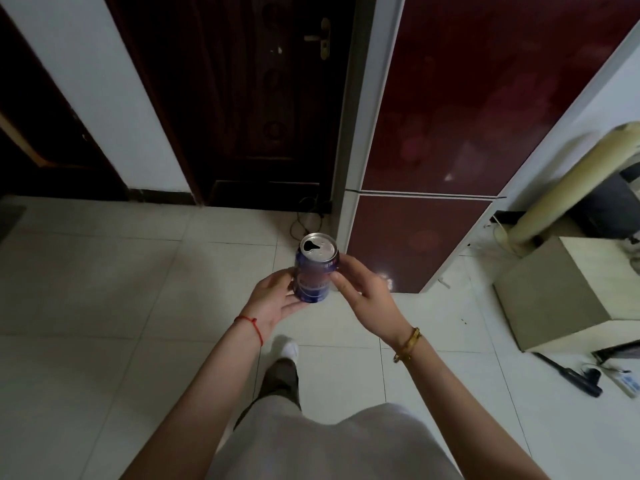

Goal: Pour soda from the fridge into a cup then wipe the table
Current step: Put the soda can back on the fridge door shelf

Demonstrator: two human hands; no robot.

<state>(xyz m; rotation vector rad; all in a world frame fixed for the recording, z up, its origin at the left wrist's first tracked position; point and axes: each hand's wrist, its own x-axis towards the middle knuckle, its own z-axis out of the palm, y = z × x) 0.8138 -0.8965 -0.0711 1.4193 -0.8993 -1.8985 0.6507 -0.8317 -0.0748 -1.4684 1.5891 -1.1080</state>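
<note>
Can between both hands, before the fridge [433, 133].
Left hand [273, 301] is cupping the opened can [313, 271] loosely; right hand [363, 292] is pinching its side.

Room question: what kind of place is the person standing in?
Probably a home, near the entrance. There is a dark red fridge, a dark door with a brass handle, and a white tiled floor. Both hands hold an opened soda can.

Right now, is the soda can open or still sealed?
Open: the soda can, held upright between the left hand and right hand, shows a dark mouth hole in its lid.
</note>
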